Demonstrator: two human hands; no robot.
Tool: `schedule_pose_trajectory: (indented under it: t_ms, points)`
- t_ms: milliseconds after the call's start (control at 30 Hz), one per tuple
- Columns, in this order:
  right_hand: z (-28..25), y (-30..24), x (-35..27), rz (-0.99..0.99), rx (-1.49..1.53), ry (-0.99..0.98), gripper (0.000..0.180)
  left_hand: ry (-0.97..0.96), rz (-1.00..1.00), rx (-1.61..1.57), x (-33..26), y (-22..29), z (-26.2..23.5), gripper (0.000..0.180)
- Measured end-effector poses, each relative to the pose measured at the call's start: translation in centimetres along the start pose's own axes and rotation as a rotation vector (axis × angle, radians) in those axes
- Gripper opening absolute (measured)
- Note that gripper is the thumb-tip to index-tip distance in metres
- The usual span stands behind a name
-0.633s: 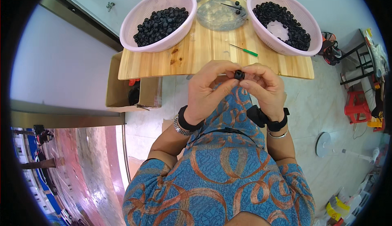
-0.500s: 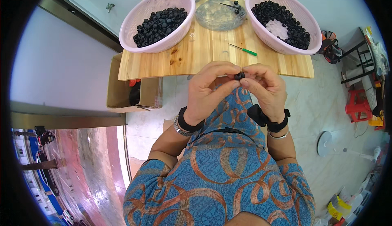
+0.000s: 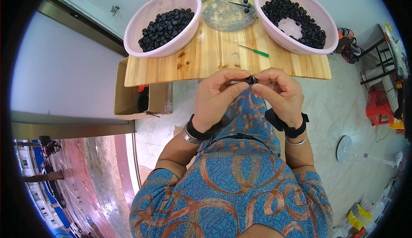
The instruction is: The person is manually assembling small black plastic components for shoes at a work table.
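Between my hands, just off the table's near edge, is a small black round cap-like part (image 3: 250, 80). My left hand (image 3: 219, 95) pinches it from the left with thumb and forefinger. From the other side, the thumb and fingertips of my right hand (image 3: 281, 93) are closed on it as well. Fingertips cover much of the part, so its exact shape cannot be made out. A thin screwdriver-like tool with a green handle (image 3: 261, 53) lies on the table beyond my hands.
On the wooden table (image 3: 210, 64) stand a left pink basket (image 3: 131, 44) and a right pink basket (image 3: 332, 40), both holding many black parts. A clear round tray (image 3: 214, 23) with tweezers sits between them. Below the table's left side is a cardboard box (image 3: 161, 102); a red stool (image 3: 377, 109) stands right.
The black part has turned slightly between my fingertips and shows less. Both hands keep their pinch on it. The whole view has shifted a little.
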State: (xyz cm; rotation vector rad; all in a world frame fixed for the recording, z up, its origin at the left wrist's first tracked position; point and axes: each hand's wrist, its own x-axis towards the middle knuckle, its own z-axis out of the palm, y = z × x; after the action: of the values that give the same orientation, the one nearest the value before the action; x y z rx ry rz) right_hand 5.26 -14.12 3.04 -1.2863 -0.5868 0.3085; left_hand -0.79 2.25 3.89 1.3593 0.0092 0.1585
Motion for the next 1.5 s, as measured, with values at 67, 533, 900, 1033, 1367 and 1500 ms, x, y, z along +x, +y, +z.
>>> schedule_pose_trajectory:
  t_ms: [67, 533, 900, 1033, 1367, 1500]
  points:
    - [0.2, 0.1, 0.1, -0.025, -0.035, 0.015, 0.018, 0.010, 0.106, 0.002, 0.1, -0.7, 0.4, 0.023]
    - [-0.8, 1.3, 0.3, 0.127, 0.429, 0.054, 0.020, -0.021, -0.032, -0.282, 0.6, -0.9, 0.4, 0.026]
    - [-2.2, 2.6, 0.3, 0.061, 0.687, -0.019, 0.019, -0.057, -0.015, -0.307, 0.9, -1.3, 1.3, 0.027]
    - [-2.7, 3.2, 0.2, 0.023, 0.704, -0.035, 0.021, -0.060, -0.015, -0.282, 0.9, -1.5, 1.2, 0.028]
    - [-2.7, 3.6, 0.1, -0.023, 0.676, -0.038, 0.025, -0.077, 0.032, -0.264, 0.7, -1.6, 1.2, 0.029]
    - [-2.6, 3.3, 0.1, -0.014, 0.747, -0.043, 0.022, -0.078, 0.039, -0.282, 0.7, -1.9, 1.2, 0.029]
